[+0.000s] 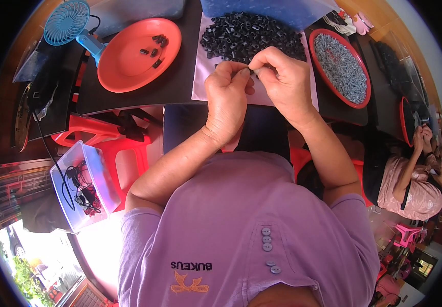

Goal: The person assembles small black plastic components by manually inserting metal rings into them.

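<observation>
Black tubular pieces point(254, 37) lie in a dense, loose pile on a pale sheet point(203, 88) over the dark counter point(182, 87). A blue translucent bin point(272, 6) adjoins the far edge of the pile; its contents cannot be determined.

The left hand point(226, 94) and right hand point(285, 82) meet over the sheet, just nearer the body than the pile. Each grip is pinched, thumb against index finger, on a small dark part point(252, 72) held between the two hands. The fingertips cover most of it, so its exact shape cannot be verified.

Containers to either side: at left, an orange-red oval tray point(121, 64) bears a few black pieces grouped toward its far right side, the rest of its surface bare. At right, a red-rimmed tray point(312, 47) is filled with silver-grey screws point(341, 66). Lower left, a clear plastic box point(104, 174) contains tangled black cables point(82, 194).
</observation>
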Motion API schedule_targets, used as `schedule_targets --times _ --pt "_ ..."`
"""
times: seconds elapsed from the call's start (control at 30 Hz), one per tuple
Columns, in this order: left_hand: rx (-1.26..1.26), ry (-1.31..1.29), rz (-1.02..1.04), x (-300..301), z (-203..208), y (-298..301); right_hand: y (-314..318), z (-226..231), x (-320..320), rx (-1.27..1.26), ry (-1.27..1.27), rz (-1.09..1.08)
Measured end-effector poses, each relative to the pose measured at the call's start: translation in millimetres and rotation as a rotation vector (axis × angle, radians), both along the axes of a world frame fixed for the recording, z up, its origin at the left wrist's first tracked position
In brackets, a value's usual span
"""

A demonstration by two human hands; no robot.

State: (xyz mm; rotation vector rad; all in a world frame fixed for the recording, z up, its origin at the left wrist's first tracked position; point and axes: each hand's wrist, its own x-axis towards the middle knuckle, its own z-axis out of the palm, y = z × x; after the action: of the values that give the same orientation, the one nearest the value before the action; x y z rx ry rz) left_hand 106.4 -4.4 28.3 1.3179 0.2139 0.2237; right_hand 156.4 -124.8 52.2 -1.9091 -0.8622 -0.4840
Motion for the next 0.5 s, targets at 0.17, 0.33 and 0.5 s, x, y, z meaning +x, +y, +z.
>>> schedule_targets --times 0.17,0.33,0.5 --pt "0.064 -0.011 -0.049 1 0 2 -3 -1 7 -0.033 -0.035 0.039" --pt "0.122 -0.094 0.030 4 -11 -4 1 -6 8 -0.027 -0.034 0.055" --pt "0.139 -0.110 0.048 4 -9 -3 5 -9 -1 -0.060 -0.241 -0.065"
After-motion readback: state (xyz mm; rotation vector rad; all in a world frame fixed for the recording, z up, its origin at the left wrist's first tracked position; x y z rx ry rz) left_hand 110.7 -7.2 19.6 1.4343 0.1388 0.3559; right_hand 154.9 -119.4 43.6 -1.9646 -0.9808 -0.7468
